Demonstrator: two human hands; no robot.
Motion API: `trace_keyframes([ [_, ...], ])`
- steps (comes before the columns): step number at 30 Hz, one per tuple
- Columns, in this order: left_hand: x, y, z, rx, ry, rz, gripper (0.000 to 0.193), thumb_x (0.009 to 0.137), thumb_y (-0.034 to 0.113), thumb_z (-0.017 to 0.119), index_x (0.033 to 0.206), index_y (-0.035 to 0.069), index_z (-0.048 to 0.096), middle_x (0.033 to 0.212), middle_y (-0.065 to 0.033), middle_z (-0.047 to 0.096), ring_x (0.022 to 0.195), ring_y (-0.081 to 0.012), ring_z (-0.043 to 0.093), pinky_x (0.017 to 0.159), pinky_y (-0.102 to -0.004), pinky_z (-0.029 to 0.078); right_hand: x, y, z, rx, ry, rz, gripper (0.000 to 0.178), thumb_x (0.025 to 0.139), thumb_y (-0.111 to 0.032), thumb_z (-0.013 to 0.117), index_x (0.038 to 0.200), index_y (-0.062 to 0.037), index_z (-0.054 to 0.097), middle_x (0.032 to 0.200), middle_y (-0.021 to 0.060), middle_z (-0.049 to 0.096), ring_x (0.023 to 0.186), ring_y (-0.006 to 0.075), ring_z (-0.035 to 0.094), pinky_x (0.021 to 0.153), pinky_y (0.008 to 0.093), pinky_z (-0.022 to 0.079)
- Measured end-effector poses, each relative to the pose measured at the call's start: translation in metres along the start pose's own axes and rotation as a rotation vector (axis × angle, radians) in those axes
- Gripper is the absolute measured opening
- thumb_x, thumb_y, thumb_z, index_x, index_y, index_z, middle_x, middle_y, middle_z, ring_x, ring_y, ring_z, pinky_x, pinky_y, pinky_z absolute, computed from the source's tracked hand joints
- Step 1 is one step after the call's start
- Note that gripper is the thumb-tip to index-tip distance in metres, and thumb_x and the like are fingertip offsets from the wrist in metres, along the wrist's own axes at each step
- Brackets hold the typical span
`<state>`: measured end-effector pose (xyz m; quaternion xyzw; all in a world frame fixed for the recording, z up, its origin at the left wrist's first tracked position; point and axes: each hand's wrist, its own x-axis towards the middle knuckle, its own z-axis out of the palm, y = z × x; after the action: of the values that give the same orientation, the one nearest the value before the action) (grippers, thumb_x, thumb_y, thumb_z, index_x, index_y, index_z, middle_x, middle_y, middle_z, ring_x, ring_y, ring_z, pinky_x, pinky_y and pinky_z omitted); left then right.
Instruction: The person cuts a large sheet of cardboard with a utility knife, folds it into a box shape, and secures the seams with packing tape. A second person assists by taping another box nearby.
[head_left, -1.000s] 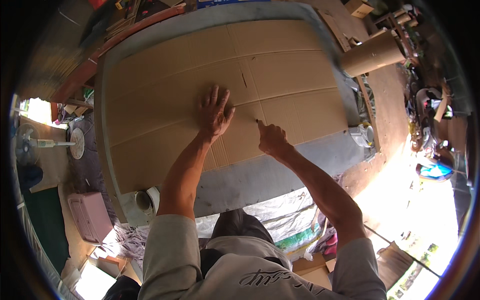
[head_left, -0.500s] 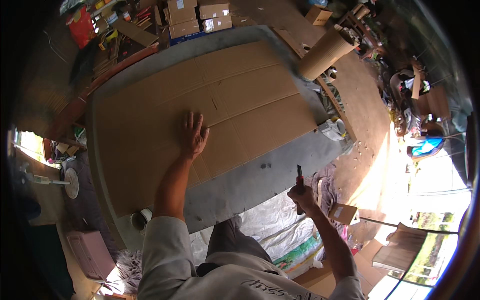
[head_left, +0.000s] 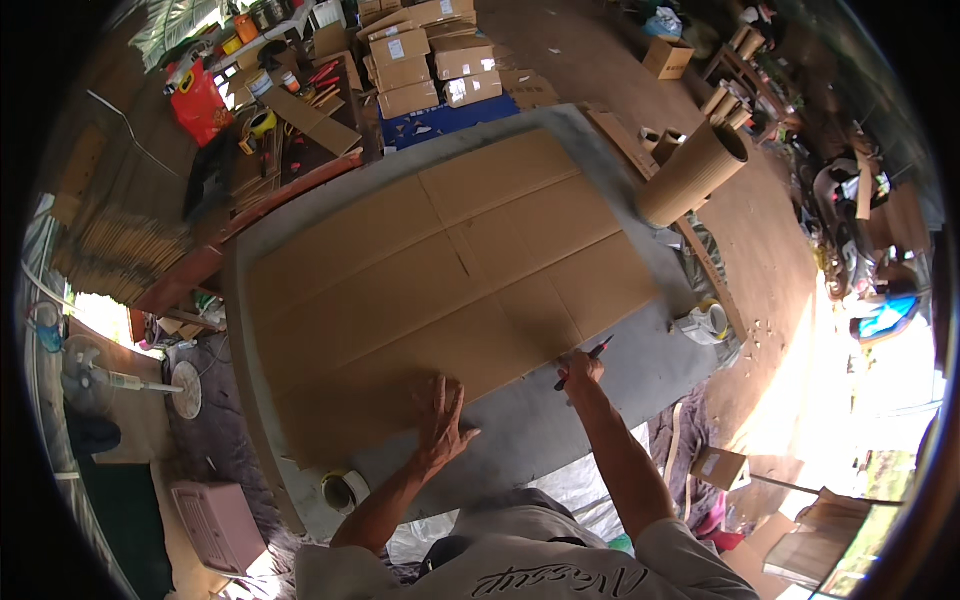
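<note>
A large flat cardboard sheet point(head_left: 380, 260) with crease lines lies on the grey tabletop point(head_left: 520, 425). My left hand point(head_left: 440, 418) rests with its fingers spread over the sheet's near edge. Farther right along that edge, my right hand point(head_left: 582, 368) is closed around a red and black utility knife point(head_left: 601, 347), whose one end points to the upper right. Whether the blade touches the cardboard cannot be made out. A short slit or mark point(head_left: 462, 264) shows near the middle of the sheet.
Tape rolls sit at the table's near-left corner point(head_left: 345, 490) and right side point(head_left: 705, 323). A corrugated cardboard roll point(head_left: 695, 175) stands at the far right. Stacked boxes point(head_left: 405, 70) and a tool-strewn bench point(head_left: 300, 125) lie beyond. A pink cabinet point(head_left: 215, 528) stands at left.
My left hand has come back from the sheet's middle to its near edge. My right hand has brought the utility knife from beside the table to the cardboard's near edge. The view has shifted.
</note>
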<state>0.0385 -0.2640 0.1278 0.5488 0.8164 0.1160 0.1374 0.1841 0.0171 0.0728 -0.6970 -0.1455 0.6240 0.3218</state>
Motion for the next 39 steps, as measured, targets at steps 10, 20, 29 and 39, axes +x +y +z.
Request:
trace_keyframes([
  [10,0.019,-0.012,0.015,-0.028,0.195,-0.09,0.088,0.076,0.036,0.082,0.148,0.008,0.039,0.151,-0.024,0.032,0.137,-0.0423,0.035,0.112,-0.0642,0.026,0.018,0.009,0.04,-0.086,0.016,0.073,0.034,0.086,-0.027,0.079,0.1,-0.0017,0.062,0.084,0.0093,0.061,0.066,0.0227,0.059,0.054,0.0386,0.049],
  [20,0.038,0.007,-0.059,-0.007,0.451,-0.275,0.073,0.076,0.005,0.072,0.144,0.003,0.044,0.144,-0.0249,0.041,0.133,-0.0435,0.042,0.113,-0.0585,0.031,-0.067,-0.02,0.029,0.167,-0.616,0.202,0.016,0.095,-0.008,0.063,0.11,-0.0061,0.058,0.099,0.0108,0.064,0.084,0.0254,0.064,0.07,0.0403,0.055],
  [29,0.014,0.029,-0.147,-0.119,0.836,-0.185,0.071,0.072,-0.01,0.052,0.143,-0.001,0.048,0.146,-0.0259,0.046,0.134,-0.0463,0.044,0.113,-0.0572,0.034,-0.209,-0.008,0.038,0.411,-0.858,0.734,0.019,0.089,-0.006,0.069,0.106,-0.0063,0.06,0.09,0.0072,0.065,0.075,0.0234,0.061,0.064,0.035,0.055],
  [39,-0.021,0.0,-0.115,0.026,0.618,-0.112,0.067,0.073,-0.011,0.057,0.137,0.005,0.055,0.141,-0.0157,0.055,0.129,-0.0388,0.051,0.11,-0.0518,0.04,-0.236,-0.068,0.04,-0.128,-0.91,-0.496,0.008,0.08,-0.008,0.071,0.083,-0.0055,0.064,0.066,0.002,0.061,0.057,0.0182,0.06,0.052,0.0338,0.05],
])
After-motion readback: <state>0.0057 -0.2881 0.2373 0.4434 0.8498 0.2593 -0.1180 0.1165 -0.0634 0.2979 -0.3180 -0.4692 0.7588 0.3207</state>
